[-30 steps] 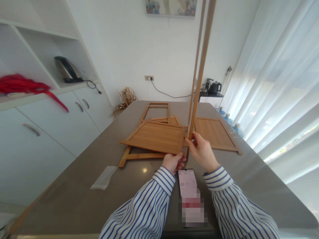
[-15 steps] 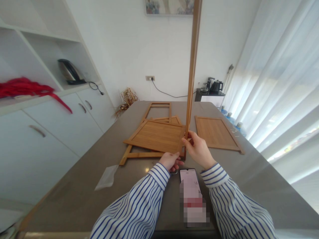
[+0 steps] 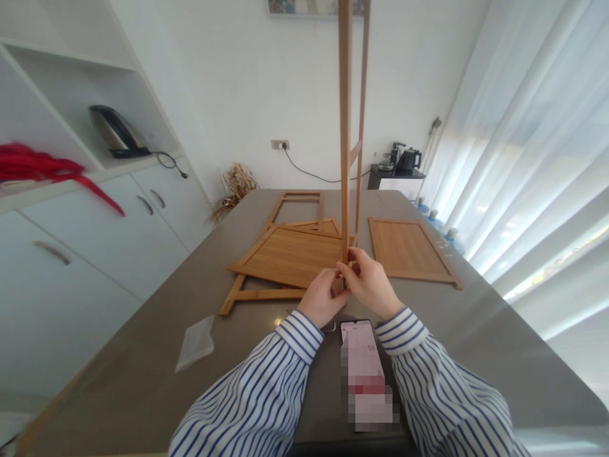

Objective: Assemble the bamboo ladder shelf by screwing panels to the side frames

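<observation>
A tall bamboo frame [image 3: 345, 127] stands upright on the grey table [image 3: 143, 374], its two long rails running out of the top of the view. My right hand [image 3: 370, 284] is closed round the bottom of the near rail. My left hand [image 3: 323, 297] is pinched against the same rail just beside it, fingers together; what it pinches is too small to make out. Right behind the hands lies a bamboo panel [image 3: 290, 257] on top of other frame pieces.
A second bamboo panel [image 3: 406, 249] lies to the right, an open bamboo frame [image 3: 295, 206] further back. A phone [image 3: 364, 368] lies between my sleeves, a small plastic bag [image 3: 196, 343] to the left. White cabinets with a kettle [image 3: 114, 130] line the left; curtains hang on the right.
The upright frame has turned from leaning right to standing straight. My left hand rose from the table edge to the rail's bottom, beside the right hand.
</observation>
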The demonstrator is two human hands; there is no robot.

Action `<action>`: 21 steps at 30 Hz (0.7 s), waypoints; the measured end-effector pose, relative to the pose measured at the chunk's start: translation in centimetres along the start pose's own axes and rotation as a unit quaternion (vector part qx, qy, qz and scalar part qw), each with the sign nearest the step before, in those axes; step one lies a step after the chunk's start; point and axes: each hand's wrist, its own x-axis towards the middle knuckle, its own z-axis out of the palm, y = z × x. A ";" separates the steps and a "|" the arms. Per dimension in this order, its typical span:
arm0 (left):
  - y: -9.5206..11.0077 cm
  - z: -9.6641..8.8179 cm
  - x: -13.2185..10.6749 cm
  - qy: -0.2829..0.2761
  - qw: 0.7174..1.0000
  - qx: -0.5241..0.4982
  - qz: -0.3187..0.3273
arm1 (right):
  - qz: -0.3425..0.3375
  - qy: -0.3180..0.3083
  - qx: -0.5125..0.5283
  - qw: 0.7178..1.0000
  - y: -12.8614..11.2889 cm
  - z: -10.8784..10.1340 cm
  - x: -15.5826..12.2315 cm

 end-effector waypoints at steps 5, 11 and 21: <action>-1.1 0.2 0.4 -0.033 0.997 0.076 0.009 | 0.002 0.007 0.008 1.000 -0.3 0.5 0.1; -1.9 0.0 0.3 -0.017 0.997 0.075 -0.003 | -0.003 -0.015 0.048 0.999 0.0 1.1 0.3; -2.8 -0.9 0.3 -0.008 0.986 0.166 -0.017 | 0.050 -0.107 -0.021 0.993 3.6 0.0 -1.1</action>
